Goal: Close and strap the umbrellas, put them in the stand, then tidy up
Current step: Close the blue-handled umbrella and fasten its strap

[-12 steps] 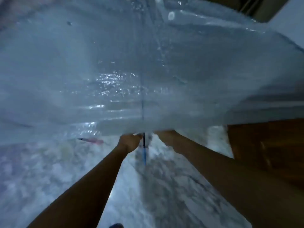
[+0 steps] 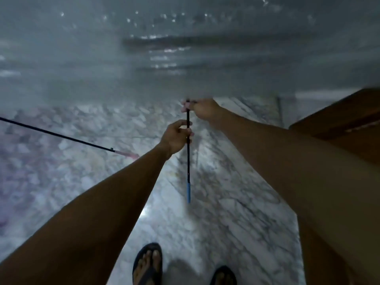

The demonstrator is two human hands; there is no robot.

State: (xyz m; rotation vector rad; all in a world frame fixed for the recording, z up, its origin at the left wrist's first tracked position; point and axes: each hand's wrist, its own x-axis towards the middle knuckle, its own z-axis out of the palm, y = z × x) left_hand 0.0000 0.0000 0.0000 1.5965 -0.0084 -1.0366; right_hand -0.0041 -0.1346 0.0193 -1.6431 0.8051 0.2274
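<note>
Arms stretch forward and down, both bare, meeting over one umbrella. The left hand (image 2: 176, 137) is wrapped round the thin black shaft (image 2: 188, 165), its fingers curled about the rod in a firm grip. The right hand (image 2: 204, 109) is just above it on the same rod, fingers pinching the shaft right where it passes under the canopy (image 2: 144, 58).

That shaft runs straight toward the person, its long axis near vertical in the view, with the blue handle (image 2: 188, 192) at the near end hanging free above the floor (image 2: 226, 202). The canopy is translucent, glossy plastic that spreads across the whole far half of the view, blurred and speckled with highlights.

To the left, a second umbrella (image 2: 57, 135) shows as a slim black rod slanting down to the right and ending in a pink handle (image 2: 126, 154).

The floor is veined grey-white marble. Brown wooden furniture (image 2: 339, 124) stands at the right, and two feet in dark sandals (image 2: 147, 264) show at the bottom.
</note>
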